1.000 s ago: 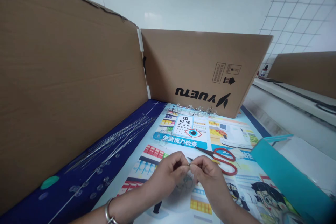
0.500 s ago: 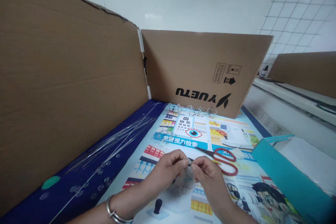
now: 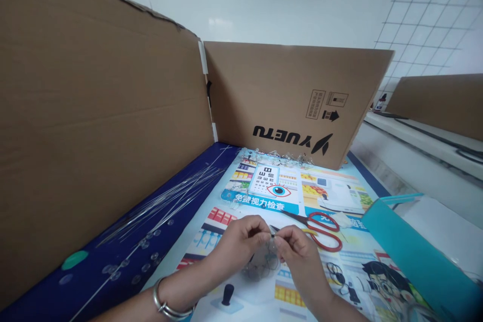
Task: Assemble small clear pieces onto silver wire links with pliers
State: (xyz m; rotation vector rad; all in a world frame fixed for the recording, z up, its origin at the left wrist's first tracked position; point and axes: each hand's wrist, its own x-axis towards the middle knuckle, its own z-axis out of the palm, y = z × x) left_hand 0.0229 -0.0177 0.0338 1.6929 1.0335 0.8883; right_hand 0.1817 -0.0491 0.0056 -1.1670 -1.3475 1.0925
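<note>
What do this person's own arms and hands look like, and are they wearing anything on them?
Each grip is an ungloved human hand: left hand and right hand. The left wrist wears a rounded, silver-coloured bangle with a small raised joint. The right wrist shows no jewellery. No sleeves show on either forearm.

Two bare hands meet above a colorful printed sheet (image 3: 211,289) on a blue tabletop (image 3: 41,307). The left hand (image 3: 245,235), with a silver bracelet (image 3: 163,307) at its wrist, and the right hand (image 3: 300,247) pinch a tiny piece (image 3: 272,235) between their fingertips. Clear loops (image 3: 260,264) show below. Red-handled scissors (image 3: 327,234) lie just beyond the right hand. To the left are clear beads (image 3: 113,275), thin strands (image 3: 169,197) and a green piece (image 3: 74,260). Cardboard panels (image 3: 287,90) stand behind and to the left; a teal box (image 3: 411,246) sits at right.
</note>
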